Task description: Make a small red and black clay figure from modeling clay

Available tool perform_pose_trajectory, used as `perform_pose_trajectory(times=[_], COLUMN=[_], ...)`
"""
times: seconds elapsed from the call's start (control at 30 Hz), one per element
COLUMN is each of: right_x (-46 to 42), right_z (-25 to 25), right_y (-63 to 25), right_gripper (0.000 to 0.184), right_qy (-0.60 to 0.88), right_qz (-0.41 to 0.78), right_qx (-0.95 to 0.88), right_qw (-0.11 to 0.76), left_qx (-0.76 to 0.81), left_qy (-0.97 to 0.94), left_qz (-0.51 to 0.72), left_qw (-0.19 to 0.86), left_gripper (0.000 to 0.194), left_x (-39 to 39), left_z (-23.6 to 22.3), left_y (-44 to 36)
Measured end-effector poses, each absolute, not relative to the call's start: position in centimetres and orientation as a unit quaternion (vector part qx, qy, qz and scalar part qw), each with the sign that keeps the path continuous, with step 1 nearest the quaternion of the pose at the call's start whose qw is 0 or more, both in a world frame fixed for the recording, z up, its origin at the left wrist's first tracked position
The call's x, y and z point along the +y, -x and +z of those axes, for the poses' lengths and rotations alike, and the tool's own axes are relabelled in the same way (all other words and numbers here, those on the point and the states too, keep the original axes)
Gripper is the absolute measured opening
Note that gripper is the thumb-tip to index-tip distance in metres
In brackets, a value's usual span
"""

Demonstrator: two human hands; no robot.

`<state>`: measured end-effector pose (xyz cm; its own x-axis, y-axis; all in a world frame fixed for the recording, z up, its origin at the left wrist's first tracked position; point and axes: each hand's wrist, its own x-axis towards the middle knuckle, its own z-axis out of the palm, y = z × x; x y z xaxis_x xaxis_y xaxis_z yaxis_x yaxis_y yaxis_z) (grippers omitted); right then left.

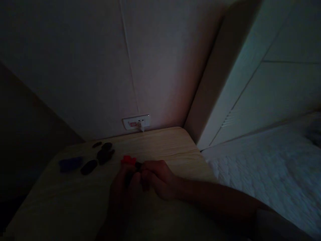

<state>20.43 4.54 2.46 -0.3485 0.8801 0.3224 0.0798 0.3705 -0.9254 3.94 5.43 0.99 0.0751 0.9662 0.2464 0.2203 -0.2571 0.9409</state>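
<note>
The light is very dim. Above the wooden tabletop, my left hand [126, 184] is closed, and a small bright red piece [128, 160] sticks up from its fingers. My right hand [160, 179] is pressed against the left, its fingers pinched together. A small dark piece [138, 165] shows between the two hands. Below the right fingertips hangs a dull reddish part [145, 185]. Whether these parts are joined is too dark to tell.
Several dark flat pieces [104, 155] and a dark blue block [71, 164] lie on the left of the wooden tabletop [160, 142]. A wall socket [136, 122] with a plug is behind. On the right stand a pale cabinet-like panel [225, 100] and white quilted bedding [263, 187].
</note>
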Motion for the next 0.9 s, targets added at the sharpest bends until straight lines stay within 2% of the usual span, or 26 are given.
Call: perform_pose_trajectory(times=[0.07, 0.3, 0.53, 0.9], right_x=[4.7, 4.6, 4.9, 4.8], right_z=[2.4, 3.1, 2.4, 1.8], right_y=[-20.6, -20.8, -20.4, -20.0], right_gripper=[0.038, 0.042, 0.045, 0.053], right_qy=[0.345, 0.359, 0.362, 0.392], right_qz=[0.453, 0.45, 0.483, 0.492], right_qx=[-0.686, -0.687, -0.665, -0.638], right_qw=[0.453, 0.443, 0.44, 0.444], left_qx=[0.472, 0.46, 0.482, 0.469], left_qy=[-0.64, -0.659, -0.613, -0.671], left_qz=[0.49, 0.49, 0.504, 0.48], left_qw=[0.357, 0.337, 0.37, 0.315], left_gripper=[0.017, 0.015, 0.01, 0.016], left_x=[5.4, 4.7, 4.9, 5.0], left_z=[1.0, 1.4, 1.5, 1.7], left_y=[-3.9, -4.0, -4.1, -4.0])
